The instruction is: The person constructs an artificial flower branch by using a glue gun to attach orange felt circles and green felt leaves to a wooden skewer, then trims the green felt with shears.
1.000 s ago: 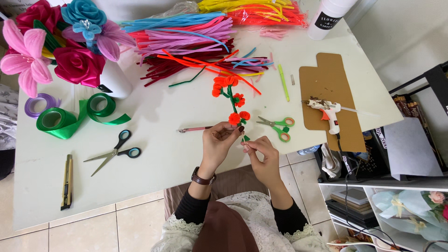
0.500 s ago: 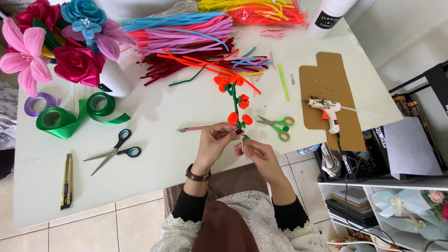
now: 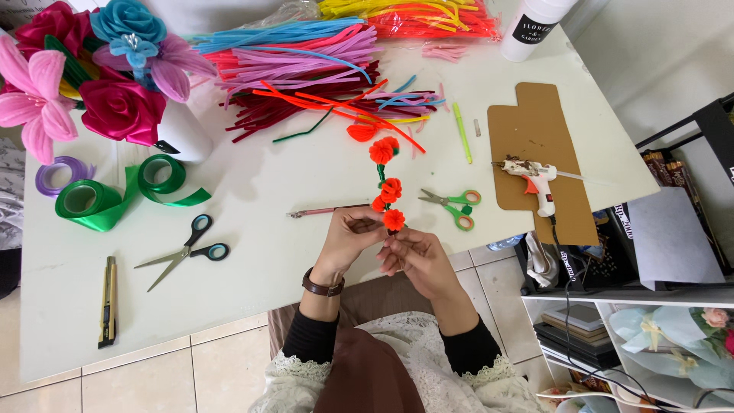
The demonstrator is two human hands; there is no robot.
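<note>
Head view shows my left hand [image 3: 348, 239] and right hand [image 3: 413, 256] meeting above the white table's [image 3: 252, 199] near edge, fingers pinched shut around the green stem of an orange pipe-cleaner flower sprig [image 3: 386, 187], held upright between green scissors [image 3: 453, 206] and a pink pen [image 3: 317, 212].

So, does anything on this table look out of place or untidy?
Mostly the pipe cleaners: several loose ones lie crossed and scattered below the sorted bundles. The green ribbon trails unrolled. The glue gun rests on brown cardboard. Both hands hold the orange flower stem.
</note>
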